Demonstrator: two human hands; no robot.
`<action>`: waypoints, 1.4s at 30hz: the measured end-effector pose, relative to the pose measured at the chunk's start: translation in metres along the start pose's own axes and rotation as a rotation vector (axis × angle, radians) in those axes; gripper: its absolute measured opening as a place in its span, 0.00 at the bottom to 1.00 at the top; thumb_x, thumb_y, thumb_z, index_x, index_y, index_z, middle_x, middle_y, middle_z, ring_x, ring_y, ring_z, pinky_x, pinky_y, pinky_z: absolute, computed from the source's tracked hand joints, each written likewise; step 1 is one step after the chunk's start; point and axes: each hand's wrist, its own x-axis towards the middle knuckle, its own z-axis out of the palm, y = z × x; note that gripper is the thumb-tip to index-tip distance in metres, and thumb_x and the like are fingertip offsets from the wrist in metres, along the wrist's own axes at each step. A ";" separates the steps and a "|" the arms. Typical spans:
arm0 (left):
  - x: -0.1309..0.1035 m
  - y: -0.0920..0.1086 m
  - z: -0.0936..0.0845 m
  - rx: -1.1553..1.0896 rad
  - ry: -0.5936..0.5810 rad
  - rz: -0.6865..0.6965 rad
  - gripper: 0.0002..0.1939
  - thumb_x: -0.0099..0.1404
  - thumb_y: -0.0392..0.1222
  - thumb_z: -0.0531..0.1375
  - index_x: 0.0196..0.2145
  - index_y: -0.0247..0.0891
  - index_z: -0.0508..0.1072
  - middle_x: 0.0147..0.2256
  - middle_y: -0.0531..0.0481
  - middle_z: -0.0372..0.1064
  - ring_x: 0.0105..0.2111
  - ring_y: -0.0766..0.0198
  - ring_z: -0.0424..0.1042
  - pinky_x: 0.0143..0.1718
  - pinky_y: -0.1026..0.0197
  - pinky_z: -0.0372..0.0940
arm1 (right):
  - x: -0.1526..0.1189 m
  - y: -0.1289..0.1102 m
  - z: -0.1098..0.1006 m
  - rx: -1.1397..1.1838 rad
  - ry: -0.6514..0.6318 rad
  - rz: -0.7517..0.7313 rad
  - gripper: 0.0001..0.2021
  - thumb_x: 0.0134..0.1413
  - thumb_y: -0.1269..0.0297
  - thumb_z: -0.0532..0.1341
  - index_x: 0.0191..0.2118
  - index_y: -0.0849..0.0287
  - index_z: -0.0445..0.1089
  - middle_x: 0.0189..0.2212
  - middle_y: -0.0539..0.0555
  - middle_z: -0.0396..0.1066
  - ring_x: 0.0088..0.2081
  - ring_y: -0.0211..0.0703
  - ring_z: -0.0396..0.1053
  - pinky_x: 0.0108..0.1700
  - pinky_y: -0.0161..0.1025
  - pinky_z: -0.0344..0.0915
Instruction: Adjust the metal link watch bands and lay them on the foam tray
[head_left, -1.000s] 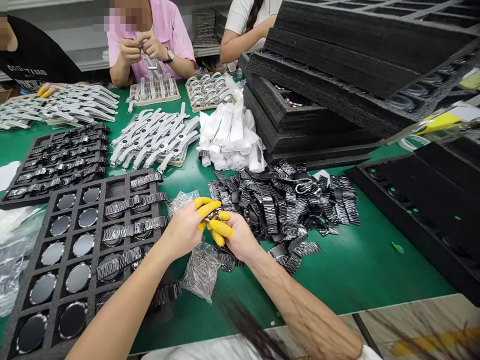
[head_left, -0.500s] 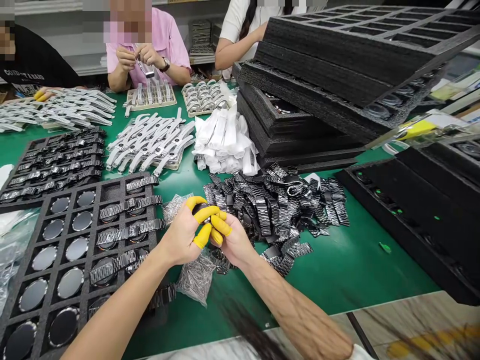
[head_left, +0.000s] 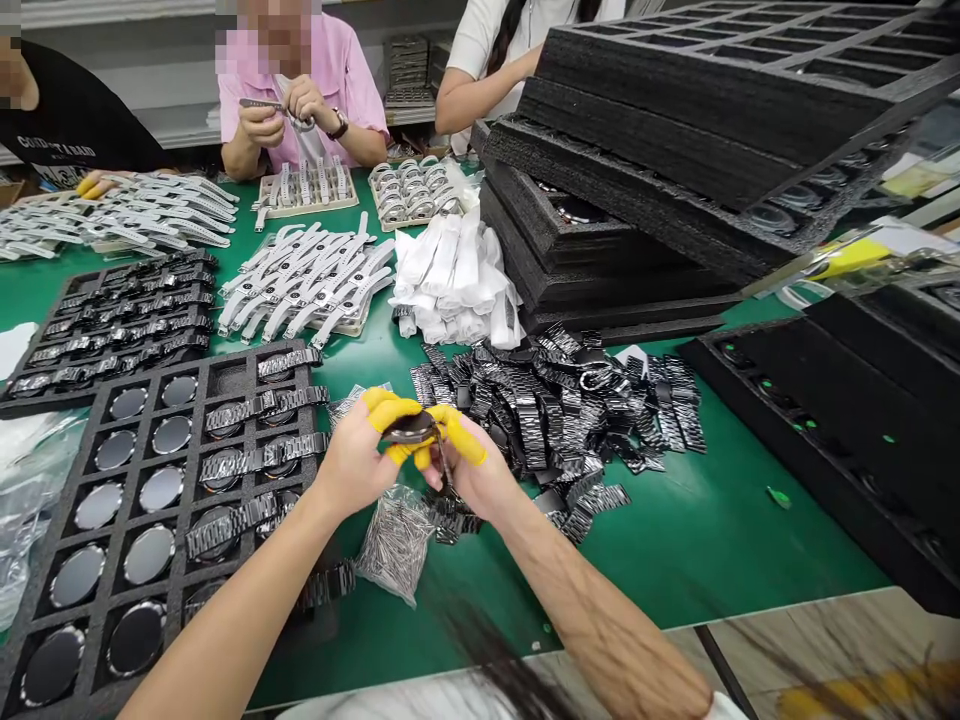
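Yellow covers sit on the fingers of both my hands. My left hand (head_left: 364,450) grips a dark round watch case (head_left: 409,428) by its left side, tilted edge-on. At its right end, my right hand (head_left: 476,455) pinches a dark metal band (head_left: 445,462) that hangs down between the fingers and is partly hidden by them. Just below lies a clear bag of thin metal pins (head_left: 395,540). Behind and right of my hands spreads a pile of black link bands (head_left: 532,410). A foam tray (head_left: 142,475) at the left holds round watch cases, several with bands.
Stacked black foam trays (head_left: 630,260) rise at the back right, and another black tray (head_left: 847,430) stands at the right edge. White wrapped pieces (head_left: 454,280) and white watches (head_left: 307,280) lie behind. Across the table, a person in pink (head_left: 337,80) handles a watch.
The watch case has turned and shows more between my hands. The band now hangs visibly from my right fingers. The view has shifted slightly, and the person in pink has raised a strap.
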 end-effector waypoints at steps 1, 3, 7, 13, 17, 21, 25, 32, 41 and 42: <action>0.001 -0.001 -0.001 0.004 0.096 -0.020 0.08 0.69 0.37 0.65 0.46 0.42 0.75 0.43 0.47 0.73 0.45 0.59 0.74 0.49 0.53 0.72 | 0.000 -0.003 -0.003 -0.063 -0.067 0.018 0.25 0.57 0.38 0.69 0.45 0.56 0.70 0.27 0.48 0.72 0.23 0.37 0.67 0.24 0.33 0.64; 0.006 -0.004 -0.003 -0.084 0.307 -0.106 0.07 0.68 0.41 0.69 0.40 0.42 0.74 0.44 0.48 0.73 0.46 0.58 0.75 0.50 0.54 0.73 | -0.002 -0.010 -0.010 -0.250 -0.191 0.081 0.25 0.55 0.44 0.72 0.49 0.55 0.71 0.33 0.50 0.74 0.29 0.38 0.71 0.29 0.35 0.69; 0.014 -0.006 -0.010 -0.359 0.677 -0.223 0.11 0.71 0.44 0.66 0.46 0.44 0.68 0.56 0.46 0.72 0.42 0.61 0.81 0.42 0.55 0.77 | -0.003 -0.013 -0.018 -0.567 -0.309 0.271 0.14 0.64 0.54 0.67 0.47 0.57 0.73 0.35 0.51 0.77 0.25 0.34 0.66 0.27 0.32 0.65; 0.007 -0.003 -0.008 -0.211 0.155 -0.087 0.12 0.65 0.34 0.68 0.45 0.43 0.73 0.52 0.46 0.75 0.50 0.56 0.78 0.51 0.51 0.74 | 0.000 -0.006 -0.015 -0.340 0.053 0.036 0.19 0.60 0.49 0.69 0.48 0.54 0.68 0.23 0.44 0.71 0.18 0.33 0.62 0.20 0.31 0.60; 0.001 0.005 0.000 -0.271 -0.336 -0.346 0.12 0.67 0.37 0.64 0.47 0.42 0.70 0.43 0.47 0.77 0.44 0.56 0.78 0.46 0.53 0.72 | 0.000 -0.003 -0.013 -0.270 0.162 -0.095 0.21 0.56 0.47 0.71 0.46 0.51 0.64 0.23 0.42 0.70 0.19 0.37 0.67 0.19 0.32 0.60; 0.007 0.007 -0.001 -0.575 -0.162 -0.764 0.13 0.68 0.45 0.65 0.46 0.40 0.69 0.36 0.50 0.76 0.34 0.63 0.75 0.34 0.62 0.67 | -0.005 -0.008 -0.015 -0.500 0.169 -0.164 0.20 0.62 0.48 0.66 0.52 0.50 0.62 0.30 0.46 0.73 0.25 0.40 0.71 0.24 0.35 0.66; 0.016 0.005 -0.007 -0.862 0.180 -0.983 0.15 0.64 0.48 0.69 0.36 0.37 0.70 0.31 0.53 0.74 0.18 0.76 0.56 0.20 0.67 0.49 | -0.020 -0.018 -0.006 -1.320 -0.108 -0.055 0.04 0.66 0.61 0.62 0.43 0.54 0.70 0.37 0.51 0.73 0.33 0.42 0.71 0.35 0.38 0.66; 0.019 0.007 -0.009 -0.983 0.295 -1.045 0.12 0.63 0.42 0.71 0.34 0.36 0.72 0.26 0.57 0.69 0.14 0.79 0.49 0.18 0.68 0.43 | -0.034 -0.004 0.029 -2.056 -0.478 0.275 0.06 0.68 0.70 0.58 0.43 0.61 0.72 0.44 0.62 0.74 0.45 0.53 0.76 0.39 0.41 0.67; 0.019 0.009 -0.009 -0.960 0.296 -1.068 0.08 0.65 0.35 0.68 0.34 0.36 0.71 0.26 0.58 0.68 0.15 0.79 0.49 0.18 0.68 0.44 | -0.033 0.005 0.042 -2.112 -0.443 0.394 0.11 0.66 0.73 0.54 0.45 0.65 0.74 0.45 0.66 0.74 0.46 0.59 0.77 0.38 0.45 0.69; 0.018 0.009 -0.009 -0.960 0.294 -1.066 0.08 0.65 0.35 0.68 0.34 0.36 0.71 0.25 0.58 0.67 0.15 0.79 0.49 0.18 0.68 0.44 | -0.032 0.005 0.042 -2.113 -0.450 0.392 0.11 0.65 0.74 0.54 0.45 0.65 0.74 0.45 0.66 0.74 0.46 0.59 0.78 0.38 0.44 0.69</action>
